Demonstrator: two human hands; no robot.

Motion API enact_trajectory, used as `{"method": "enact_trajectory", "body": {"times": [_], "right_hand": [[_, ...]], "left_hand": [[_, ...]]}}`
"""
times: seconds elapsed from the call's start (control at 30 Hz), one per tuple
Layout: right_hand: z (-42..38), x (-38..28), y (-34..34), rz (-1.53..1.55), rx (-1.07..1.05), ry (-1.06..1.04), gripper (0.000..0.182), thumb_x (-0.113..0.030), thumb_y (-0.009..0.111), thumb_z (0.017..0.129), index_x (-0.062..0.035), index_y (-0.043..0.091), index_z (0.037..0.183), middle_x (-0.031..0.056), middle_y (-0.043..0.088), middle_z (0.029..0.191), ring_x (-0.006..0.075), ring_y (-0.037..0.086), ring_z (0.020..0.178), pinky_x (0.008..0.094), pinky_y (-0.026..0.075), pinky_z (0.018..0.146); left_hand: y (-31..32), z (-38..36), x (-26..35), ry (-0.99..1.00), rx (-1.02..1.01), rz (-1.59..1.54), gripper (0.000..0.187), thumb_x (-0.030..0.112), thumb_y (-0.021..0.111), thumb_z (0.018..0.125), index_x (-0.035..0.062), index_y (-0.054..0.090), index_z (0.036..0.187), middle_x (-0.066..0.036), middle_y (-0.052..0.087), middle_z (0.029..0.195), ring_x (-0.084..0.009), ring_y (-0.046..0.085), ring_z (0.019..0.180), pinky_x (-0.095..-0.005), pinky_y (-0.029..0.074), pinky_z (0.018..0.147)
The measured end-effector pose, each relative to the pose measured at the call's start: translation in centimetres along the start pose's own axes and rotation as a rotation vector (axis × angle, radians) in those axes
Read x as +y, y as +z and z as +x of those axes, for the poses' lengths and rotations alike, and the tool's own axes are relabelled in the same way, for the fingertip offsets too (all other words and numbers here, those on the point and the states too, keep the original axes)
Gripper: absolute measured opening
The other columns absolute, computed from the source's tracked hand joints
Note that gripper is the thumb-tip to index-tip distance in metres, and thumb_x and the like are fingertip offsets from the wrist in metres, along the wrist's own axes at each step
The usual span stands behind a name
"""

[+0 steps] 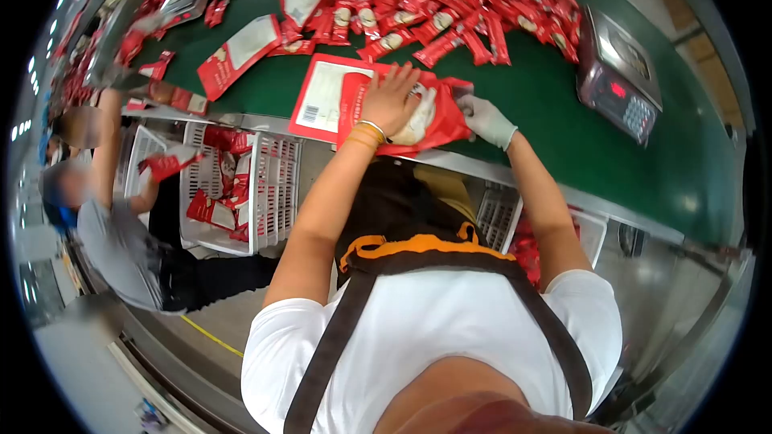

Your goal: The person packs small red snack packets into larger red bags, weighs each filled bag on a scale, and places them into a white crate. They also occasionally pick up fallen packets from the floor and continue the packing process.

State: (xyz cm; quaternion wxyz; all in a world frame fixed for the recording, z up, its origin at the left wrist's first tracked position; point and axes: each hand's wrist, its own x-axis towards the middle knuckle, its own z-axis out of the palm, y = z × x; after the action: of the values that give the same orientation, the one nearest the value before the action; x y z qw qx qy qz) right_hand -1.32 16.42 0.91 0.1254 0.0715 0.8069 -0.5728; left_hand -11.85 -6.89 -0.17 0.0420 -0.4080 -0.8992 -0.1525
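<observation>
The bare left hand (392, 98) lay flat, fingers spread, on a large red pouch (378, 104) at the near edge of the green tabletop (531, 88), while the gloved right hand (485, 119) pinched that pouch's right end. Beyond the pouch lay a heap of small red packets (434, 0); to its right stood a scale (621, 72). Left of the pouch, below the tabletop's edge, a white basket (269, 185) held more red packets beside a co-worker in grey (121, 253).

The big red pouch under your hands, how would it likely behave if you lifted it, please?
The big red pouch looks like thin glossy film, so probably floppy and somewhat slippery. It bulges under the left hand and gloved right hand, so its contents may shift and sag.
</observation>
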Motion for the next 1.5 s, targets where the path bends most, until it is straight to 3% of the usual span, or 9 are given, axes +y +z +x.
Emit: {"method": "enact_trajectory", "body": {"times": [0.13, 0.27, 0.37, 0.47, 0.9, 1.0, 1.23, 1.43, 1.5], "right_hand": [[0.3, -0.5, -0.9, -0.005, -0.237, 0.019, 0.025, -0.016, 0.061, 0.083, -0.0021, 0.059, 0.104, 0.0039, 0.06, 0.072, 0.0118, 0.053, 0.048, 0.0259, 0.043, 0.044], [-2.3, -0.2, -2.1, 0.12, -0.102, 0.235, 0.025, -0.014, 0.064, 0.079, -0.0053, 0.057, 0.102, 0.0019, 0.058, 0.065, 0.0087, 0.047, 0.04, 0.022, 0.04, 0.038], [0.0, 1.8, 0.4, 0.109, -0.071, -0.197, 0.044, -0.018, 0.064, 0.09, -0.0021, 0.053, 0.129, 0.0127, 0.065, 0.116, 0.0223, 0.066, 0.098, 0.0368, 0.054, 0.088], [4.0, 5.9, 2.5, 0.167, -0.362, -0.259, 0.065, -0.019, 0.068, 0.088, -0.0049, 0.039, 0.144, 0.0142, 0.043, 0.147, 0.0258, 0.045, 0.131, 0.0395, 0.033, 0.115], [7.0, 3.2, 6.5, -0.044, -0.364, -0.266, 0.061, -0.021, 0.066, 0.09, -0.0027, 0.041, 0.142, 0.0124, 0.051, 0.139, 0.0239, 0.05, 0.126, 0.0377, 0.037, 0.11], [6.3, 3.5, 6.7, -0.042, -0.319, -0.297, 0.06, -0.021, 0.066, 0.09, -0.0022, 0.042, 0.141, 0.012, 0.053, 0.137, 0.0235, 0.051, 0.124, 0.0373, 0.038, 0.108], [3.1, 4.0, 4.5, -0.065, -0.16, -0.293, 0.058, -0.022, 0.065, 0.091, -0.001, 0.043, 0.14, 0.0111, 0.057, 0.132, 0.0225, 0.053, 0.122, 0.0363, 0.041, 0.106], [-2.4, 3.4, -1.6, 0.418, 0.457, -0.089, 0.06, -0.028, 0.067, 0.089, 0.0033, 0.046, 0.136, 0.0094, 0.062, 0.124, 0.0192, 0.056, 0.117, 0.0331, 0.044, 0.099], [-3.3, 2.3, -1.6, 0.534, 0.394, -0.068, 0.06, -0.029, 0.068, 0.088, 0.003, 0.048, 0.134, 0.0087, 0.062, 0.124, 0.0181, 0.056, 0.115, 0.0329, 0.044, 0.099]], "left_hand": [[-0.1, -0.2, -0.3, 0.0, 0.005, -0.069, 0.057, 0.042, 0.041, 0.097, 0.0131, 0.039, 0.147, -0.01, 0.036, 0.153, -0.0309, 0.03, 0.143, -0.0529, 0.017, 0.117], [-0.6, -0.3, 0.3, 0.0, -0.007, -0.048, 0.055, 0.038, 0.043, 0.097, 0.0122, 0.04, 0.146, -0.011, 0.038, 0.152, -0.0315, 0.03, 0.143, -0.0545, 0.016, 0.117], [-0.6, -0.6, 0.5, 0.003, 0.008, -0.049, 0.056, 0.038, 0.043, 0.096, 0.0135, 0.04, 0.146, -0.011, 0.038, 0.152, -0.032, 0.03, 0.143, -0.0557, 0.016, 0.116], [-1.0, -0.6, 0.8, 0.008, -0.012, 0.004, 0.056, 0.039, 0.044, 0.096, 0.0131, 0.042, 0.145, -0.011, 0.042, 0.15, -0.0315, 0.032, 0.142, -0.0564, 0.017, 0.116], [-1.1, -0.7, 2.4, -0.083, -0.026, -0.053, 0.061, 0.05, 0.042, 0.094, 0.0162, 0.042, 0.145, -0.012, 0.041, 0.15, -0.0312, 0.036, 0.139, -0.0572, 0.015, 0.116], [-1.5, 0.4, 2.4, -0.055, -0.001, -0.025, 0.045, 0.038, 0.05, 0.09, 0.0155, 0.059, 0.128, -0.007, 0.061, 0.125, -0.0267, 0.053, 0.119, -0.0544, 0.032, 0.103], [0.6, 9.3, 0.8, 0.06, -0.562, -0.231, 0.025, 0.031, 0.057, 0.088, 0.0133, 0.066, 0.103, -0.009, 0.068, 0.093, -0.0317, 0.065, 0.094, -0.0444, 0.049, 0.08], [-0.4, 8.7, 0.6, 0.098, -0.34, -0.393, 0.019, 0.018, 0.06, 0.087, 0.0079, 0.05, 0.098, -0.018, 0.067, 0.091, -0.0379, 0.064, 0.089, -0.0472, 0.049, 0.074], [-2.1, 8.0, 2.5, 0.066, -0.261, -0.357, 0.019, 0.017, 0.059, 0.087, 0.0079, 0.049, 0.099, -0.019, 0.066, 0.089, -0.0391, 0.064, 0.087, -0.0491, 0.048, 0.072]]}}
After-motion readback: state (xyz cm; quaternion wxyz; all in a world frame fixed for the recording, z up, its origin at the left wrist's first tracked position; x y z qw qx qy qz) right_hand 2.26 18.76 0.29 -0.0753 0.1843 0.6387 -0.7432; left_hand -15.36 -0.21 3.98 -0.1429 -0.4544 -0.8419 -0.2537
